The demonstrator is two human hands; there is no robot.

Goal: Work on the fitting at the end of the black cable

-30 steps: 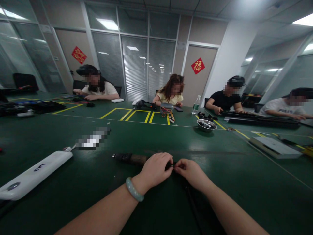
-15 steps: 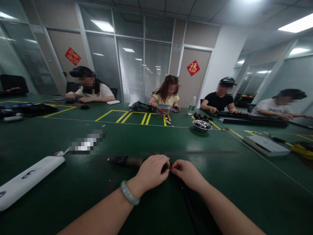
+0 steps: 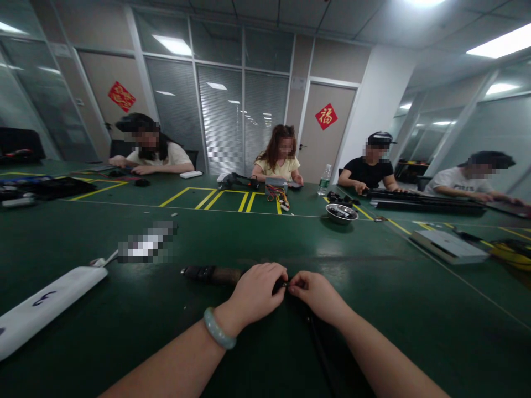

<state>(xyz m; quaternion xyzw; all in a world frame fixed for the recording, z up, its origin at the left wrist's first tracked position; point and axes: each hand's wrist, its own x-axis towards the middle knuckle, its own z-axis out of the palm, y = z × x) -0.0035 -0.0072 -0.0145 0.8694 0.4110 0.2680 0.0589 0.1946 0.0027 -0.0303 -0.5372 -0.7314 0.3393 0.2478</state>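
My left hand (image 3: 259, 288), with a pale green bangle (image 3: 219, 329) on its wrist, is closed around a small dark part that its fingers mostly hide. Right beside it, my right hand (image 3: 315, 293) pinches at a tiny piece between thumb and forefinger; the piece is too small to name. A dark tool with a brown grip and a metal tip (image 3: 211, 274) lies on the green table (image 3: 174, 354) and runs in behind my left hand. Below my right hand a long thin black item (image 3: 318, 342) stretches toward the near edge.
A white case (image 3: 50, 307) lies at the left near a pixelated object (image 3: 145, 243). Farther off are a metal bowl (image 3: 342, 213), a bottle (image 3: 324, 179), a grey box with coloured wires (image 3: 277, 187) and a flat silver box (image 3: 450, 246). Several people sit across the table.
Both hands stay together in nearly the same closed pose. The view has shifted slightly, and the person across in the middle has lifted their head a little.
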